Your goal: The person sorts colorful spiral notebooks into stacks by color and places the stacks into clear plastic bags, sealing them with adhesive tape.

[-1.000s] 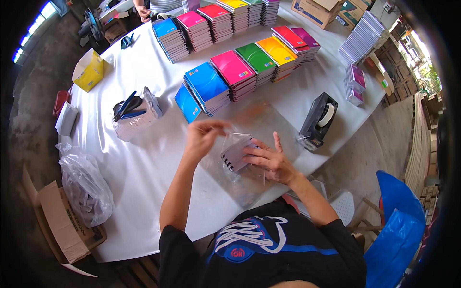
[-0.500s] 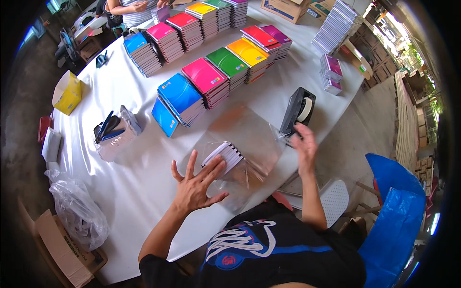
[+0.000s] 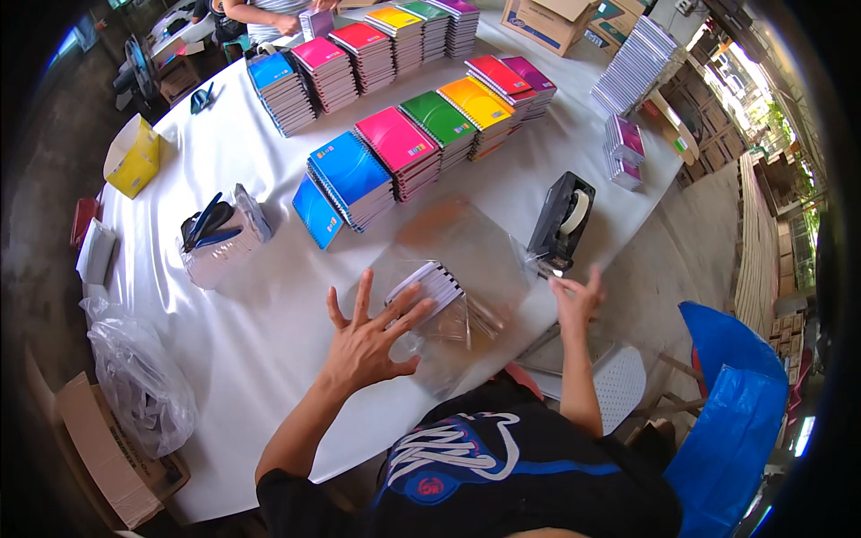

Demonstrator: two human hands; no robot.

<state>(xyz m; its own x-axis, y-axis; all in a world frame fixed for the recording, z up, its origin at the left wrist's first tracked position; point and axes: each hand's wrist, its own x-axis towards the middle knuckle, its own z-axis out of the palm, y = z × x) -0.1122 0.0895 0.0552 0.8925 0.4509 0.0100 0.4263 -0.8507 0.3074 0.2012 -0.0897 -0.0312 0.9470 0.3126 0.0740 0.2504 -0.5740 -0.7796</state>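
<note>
My left hand point(image 3: 372, 336) is open, fingers spread. Its fingertips rest at the edge of a small white notebook stack with a dark-barred spine point(image 3: 435, 287), which lies on a clear plastic sheet point(image 3: 498, 260) partly folded around it. At the front edge of the table, my right hand point(image 3: 578, 300) is beside the cutting end of a black tape dispenser point(image 3: 560, 220). Its thumb and index finger come together at a shiny bit of clear tape point(image 3: 557, 273), while another finger points up. Slight blur hides the exact grip.
Rows of coloured spiral notebooks point(image 3: 390, 139) stand beyond the sheet. To the left are a wrapped holder with scissors point(image 3: 215, 242), a yellow container point(image 3: 134, 157) and a plastic bag point(image 3: 143, 381). Purple notebooks point(image 3: 624, 148) sit at the right edge. Another person's hands point(image 3: 291, 22) are at the far side.
My right hand has lowered slightly and its fingers have drawn together by the dispenser's cutting end. My left fingers have lifted and slid back a little on the stack. The view has shifted slightly.
</note>
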